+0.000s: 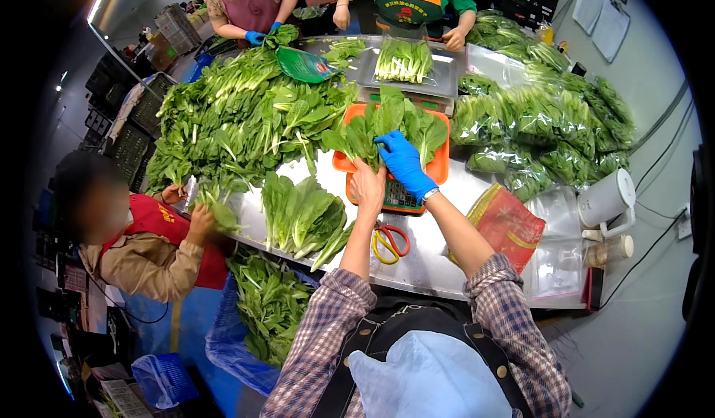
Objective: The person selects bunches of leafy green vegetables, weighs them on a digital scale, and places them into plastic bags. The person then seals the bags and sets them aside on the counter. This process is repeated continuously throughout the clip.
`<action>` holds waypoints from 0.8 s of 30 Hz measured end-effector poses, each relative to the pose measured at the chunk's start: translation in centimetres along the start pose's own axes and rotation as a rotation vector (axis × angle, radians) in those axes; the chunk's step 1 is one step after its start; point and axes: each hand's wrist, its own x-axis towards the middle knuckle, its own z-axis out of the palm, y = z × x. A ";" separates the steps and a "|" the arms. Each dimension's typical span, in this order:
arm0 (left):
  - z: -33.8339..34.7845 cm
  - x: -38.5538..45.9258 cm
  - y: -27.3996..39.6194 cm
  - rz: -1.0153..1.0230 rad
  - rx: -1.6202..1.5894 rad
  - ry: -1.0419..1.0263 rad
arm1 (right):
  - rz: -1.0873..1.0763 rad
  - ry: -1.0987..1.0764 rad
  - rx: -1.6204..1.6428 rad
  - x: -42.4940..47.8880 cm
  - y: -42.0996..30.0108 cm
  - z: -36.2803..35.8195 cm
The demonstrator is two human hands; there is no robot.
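Observation:
A bunch of leafy greens [391,119] lies on the orange tray [441,164] of a digital scale. At the stem side of the bunch is my bare left hand [367,183], its fingers up against the stalks; whether they grip is hard to see. My right hand [403,164], in a blue glove, rests on the leaves with its fingers bent over them; its hold is also unclear. Scissors with red and yellow handles [390,243] lie on the metal table [419,267] below the scale. A smaller heap of greens [304,214] lies left of my left hand.
Loose greens [246,116] are piled at the left, bagged greens [536,110] at the right. A second scale [366,77] holds a bagged bunch. Three co-workers stand around the table. A red mesh bag [508,225], plastic bags [556,267] and a white jug [606,200] lie or stand right.

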 end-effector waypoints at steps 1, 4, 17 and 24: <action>0.5 0.3 -0.2 -0.016 -0.014 0.021 | -0.011 -0.027 -0.058 0.1 0.0 0.1; 1.9 1.5 -1.6 -0.068 -0.117 -0.003 | -0.018 -0.054 -0.139 0.2 0.0 0.1; -11.6 -1.3 -5.7 0.198 -0.353 0.179 | -0.035 0.002 -0.149 -0.2 0.2 0.3; -14.6 -5.1 -23.7 0.001 0.676 0.074 | 0.091 0.362 0.200 -10.5 -1.0 -9.3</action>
